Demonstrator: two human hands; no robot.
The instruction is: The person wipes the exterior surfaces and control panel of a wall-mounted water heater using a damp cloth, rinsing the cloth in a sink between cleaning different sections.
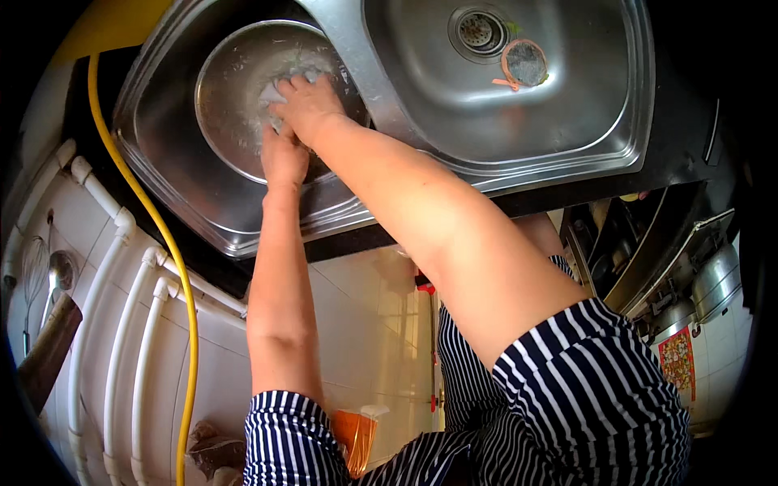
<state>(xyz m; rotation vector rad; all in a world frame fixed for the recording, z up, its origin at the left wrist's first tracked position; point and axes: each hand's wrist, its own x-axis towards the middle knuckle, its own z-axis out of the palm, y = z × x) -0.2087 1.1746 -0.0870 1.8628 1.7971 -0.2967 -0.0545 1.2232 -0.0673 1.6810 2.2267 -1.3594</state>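
Note:
Both hands are together inside a round metal basin [222, 121], which stands in the left bowl of a stainless steel sink [164, 140]. The basin holds cloudy, rippled water with splashes. A wet, whitish, cloth-like item [271, 93] shows between the fingers; most of it is covered. My right hand [313, 104] presses over it from the right, fingers bent around it. Just below, my left hand [284, 153] grips at its lower edge, its fingertips partly hidden by the right hand and the water.
In the right sink bowl [419, 79], an orange-rimmed mesh strainer [526, 64] lies beside the drain [478, 31]. A yellow hose [164, 225] hangs over the counter's left edge. White pipes [91, 304] run down the tiled wall. Metal pots [717, 282] stand at the right.

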